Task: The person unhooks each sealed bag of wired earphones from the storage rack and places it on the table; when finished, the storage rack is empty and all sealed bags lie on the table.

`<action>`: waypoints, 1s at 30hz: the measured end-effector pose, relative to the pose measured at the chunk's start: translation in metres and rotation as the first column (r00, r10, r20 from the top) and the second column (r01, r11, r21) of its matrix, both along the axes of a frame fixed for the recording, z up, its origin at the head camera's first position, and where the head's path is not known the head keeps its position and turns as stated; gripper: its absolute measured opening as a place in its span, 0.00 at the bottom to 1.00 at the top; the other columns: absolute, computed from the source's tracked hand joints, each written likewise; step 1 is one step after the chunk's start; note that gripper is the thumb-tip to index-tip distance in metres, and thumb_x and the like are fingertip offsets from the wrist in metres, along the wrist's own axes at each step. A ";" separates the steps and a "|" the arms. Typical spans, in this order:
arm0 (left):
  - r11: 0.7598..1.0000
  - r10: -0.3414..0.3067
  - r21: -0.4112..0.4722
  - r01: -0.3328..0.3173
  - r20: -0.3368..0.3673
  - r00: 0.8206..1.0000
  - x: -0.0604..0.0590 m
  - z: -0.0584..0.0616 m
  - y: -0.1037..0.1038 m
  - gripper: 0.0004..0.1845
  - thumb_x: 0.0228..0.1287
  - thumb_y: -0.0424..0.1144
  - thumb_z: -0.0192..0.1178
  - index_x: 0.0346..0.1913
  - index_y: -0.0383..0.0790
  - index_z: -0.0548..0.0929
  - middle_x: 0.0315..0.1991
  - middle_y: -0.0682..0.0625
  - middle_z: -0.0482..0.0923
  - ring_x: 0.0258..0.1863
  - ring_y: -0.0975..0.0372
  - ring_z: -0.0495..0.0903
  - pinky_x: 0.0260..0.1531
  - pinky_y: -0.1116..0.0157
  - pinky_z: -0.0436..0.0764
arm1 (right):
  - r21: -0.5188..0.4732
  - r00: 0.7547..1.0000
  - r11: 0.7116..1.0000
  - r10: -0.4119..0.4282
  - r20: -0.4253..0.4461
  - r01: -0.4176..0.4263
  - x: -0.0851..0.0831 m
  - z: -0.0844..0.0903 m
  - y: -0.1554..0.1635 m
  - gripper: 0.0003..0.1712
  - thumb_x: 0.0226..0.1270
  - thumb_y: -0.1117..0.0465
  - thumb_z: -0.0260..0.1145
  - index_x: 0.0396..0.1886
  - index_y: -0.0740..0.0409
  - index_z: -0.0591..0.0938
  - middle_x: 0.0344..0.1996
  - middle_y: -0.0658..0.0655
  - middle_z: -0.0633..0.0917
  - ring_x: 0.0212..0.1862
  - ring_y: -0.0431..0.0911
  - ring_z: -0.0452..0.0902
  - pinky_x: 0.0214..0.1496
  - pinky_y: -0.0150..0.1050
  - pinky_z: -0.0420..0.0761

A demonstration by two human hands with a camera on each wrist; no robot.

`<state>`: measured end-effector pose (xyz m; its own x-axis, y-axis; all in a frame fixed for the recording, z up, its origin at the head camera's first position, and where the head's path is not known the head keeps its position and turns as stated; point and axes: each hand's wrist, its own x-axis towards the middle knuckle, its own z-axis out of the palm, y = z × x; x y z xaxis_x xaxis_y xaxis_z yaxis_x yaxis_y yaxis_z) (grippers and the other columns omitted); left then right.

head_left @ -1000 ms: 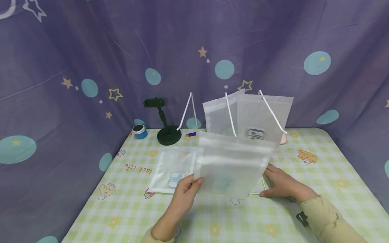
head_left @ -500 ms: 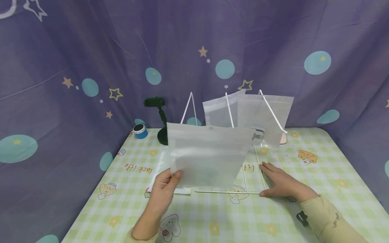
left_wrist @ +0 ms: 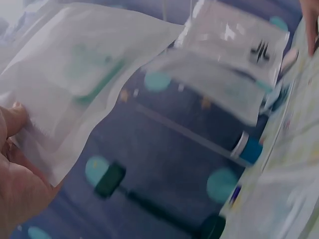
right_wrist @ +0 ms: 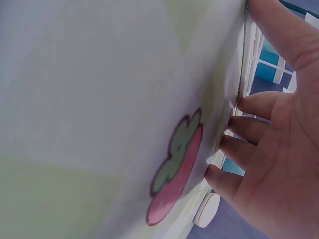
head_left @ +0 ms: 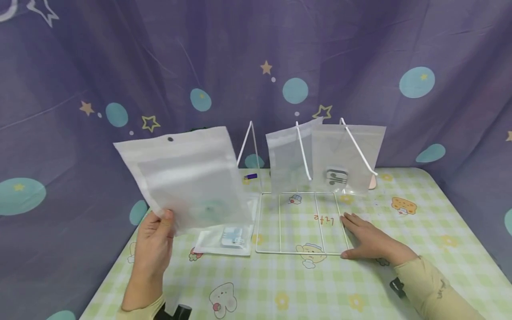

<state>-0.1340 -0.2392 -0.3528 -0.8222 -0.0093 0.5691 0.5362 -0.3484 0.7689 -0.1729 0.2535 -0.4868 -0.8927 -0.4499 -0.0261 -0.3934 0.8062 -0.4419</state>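
Note:
My left hand (head_left: pixel 154 238) pinches the lower corner of a frosted white zip bag (head_left: pixel 188 178) and holds it up in the air at the left of the table; a faint green item shows inside the bag (left_wrist: pixel 84 74). My right hand (head_left: pixel 366 238) lies flat with straight fingers on the right edge of a white wire rack (head_left: pixel 298 222) that stands on the checked tablecloth. Two more frosted bags (head_left: pixel 328 155) lean upright in the rack's rear prongs. Another packet (head_left: pixel 228 238) lies flat on the table left of the rack. In the right wrist view my fingers (right_wrist: pixel 249 149) press down beside the rack wire.
A purple curtain with stars and dots closes off the back and both sides. A small purple item (head_left: pixel 250 176) lies near the back edge. The table's near edge runs close below my arms. A phone stand and a blue tub are hidden behind the raised bag.
My left hand has carried the frosted bag up and to the left, away from the rack's base, which is now uncovered. The right hand has stayed on the rack.

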 end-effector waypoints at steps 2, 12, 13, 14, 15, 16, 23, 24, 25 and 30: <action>1.000 0.027 -0.002 -0.027 0.026 0.999 -0.004 -0.001 -0.014 0.14 0.74 0.27 0.45 0.48 0.34 0.82 0.45 0.50 0.81 0.44 0.63 0.79 0.43 0.70 0.77 | 0.001 1.000 1.000 -0.002 0.004 0.002 0.000 0.001 0.000 0.64 0.47 0.32 0.73 0.72 0.70 0.61 0.71 0.74 0.58 0.70 0.72 0.52 0.64 0.66 0.61; 0.988 0.145 -0.095 -0.125 0.246 0.958 -0.032 -0.030 -0.097 0.13 0.75 0.33 0.46 0.49 0.42 0.83 0.41 0.55 0.81 0.40 0.66 0.79 0.39 0.72 0.77 | 0.007 1.000 1.000 -0.006 0.007 0.006 -0.001 0.002 0.000 0.65 0.46 0.31 0.73 0.72 0.70 0.61 0.71 0.73 0.58 0.70 0.72 0.52 0.64 0.66 0.61; 0.986 0.154 -0.111 -0.128 0.276 0.949 -0.034 -0.034 -0.105 0.13 0.75 0.34 0.47 0.49 0.44 0.83 0.42 0.56 0.81 0.41 0.67 0.78 0.40 0.73 0.77 | 0.005 1.000 1.000 -0.006 0.007 0.006 -0.001 0.002 0.000 0.65 0.46 0.31 0.73 0.72 0.70 0.61 0.71 0.73 0.58 0.70 0.72 0.52 0.64 0.66 0.61; 0.984 0.161 -0.125 -0.128 0.307 0.938 -0.036 -0.038 -0.111 0.13 0.75 0.34 0.48 0.49 0.45 0.83 0.42 0.57 0.81 0.42 0.68 0.78 0.41 0.74 0.77 | 0.004 1.000 1.000 -0.006 0.007 0.006 0.000 0.002 0.000 0.65 0.46 0.32 0.73 0.72 0.70 0.61 0.71 0.73 0.58 0.70 0.72 0.52 0.64 0.66 0.61; 0.980 0.171 -0.152 -0.126 0.335 0.926 -0.038 -0.042 -0.118 0.12 0.75 0.36 0.48 0.50 0.47 0.82 0.44 0.58 0.80 0.43 0.68 0.77 0.42 0.74 0.76 | 0.003 1.000 1.000 -0.006 0.007 0.006 0.000 0.001 0.000 0.65 0.46 0.32 0.73 0.72 0.70 0.61 0.71 0.73 0.58 0.70 0.72 0.52 0.64 0.66 0.61; 0.976 0.183 -0.181 -0.123 0.364 0.913 -0.039 -0.046 -0.124 0.12 0.75 0.37 0.49 0.50 0.49 0.82 0.44 0.60 0.79 0.43 0.69 0.76 0.42 0.75 0.75 | 0.000 1.000 1.000 -0.008 0.010 0.008 0.000 0.001 0.000 0.64 0.47 0.32 0.74 0.73 0.69 0.61 0.71 0.73 0.58 0.70 0.71 0.52 0.64 0.66 0.60; 0.886 0.329 -0.460 -0.054 0.543 0.773 -0.051 -0.069 -0.167 0.07 0.73 0.46 0.53 0.45 0.63 0.80 0.38 0.65 0.76 0.37 0.71 0.74 0.36 0.73 0.76 | -0.005 1.000 1.000 0.002 0.005 -0.002 0.001 0.002 -0.001 0.64 0.47 0.32 0.74 0.72 0.70 0.61 0.71 0.73 0.58 0.70 0.71 0.52 0.64 0.67 0.60; 0.861 0.360 -0.508 -0.033 0.562 0.745 -0.053 -0.071 -0.172 0.06 0.73 0.48 0.53 0.47 0.61 0.79 0.38 0.64 0.75 0.37 0.71 0.74 0.35 0.72 0.76 | -0.004 1.000 1.000 0.002 0.007 -0.002 0.001 0.002 -0.001 0.64 0.47 0.32 0.73 0.72 0.70 0.61 0.71 0.73 0.58 0.70 0.71 0.52 0.64 0.66 0.60; 0.838 0.384 -0.546 -0.008 0.578 0.720 -0.055 -0.073 -0.176 0.10 0.73 0.50 0.53 0.51 0.57 0.78 0.38 0.63 0.74 0.37 0.71 0.74 0.36 0.71 0.76 | -0.004 1.000 1.000 0.002 0.008 -0.002 0.001 0.003 -0.001 0.64 0.47 0.32 0.73 0.72 0.70 0.61 0.71 0.73 0.58 0.70 0.71 0.52 0.64 0.66 0.60; 0.716 0.462 -0.683 0.144 0.618 0.637 -0.066 -0.082 -0.194 0.39 0.75 0.54 0.47 0.73 0.25 0.54 0.44 0.57 0.71 0.36 0.72 0.72 0.36 0.70 0.75 | -0.012 1.000 1.000 0.001 0.010 -0.001 0.002 0.004 0.000 0.64 0.47 0.32 0.73 0.72 0.70 0.61 0.71 0.73 0.58 0.70 0.71 0.52 0.64 0.66 0.60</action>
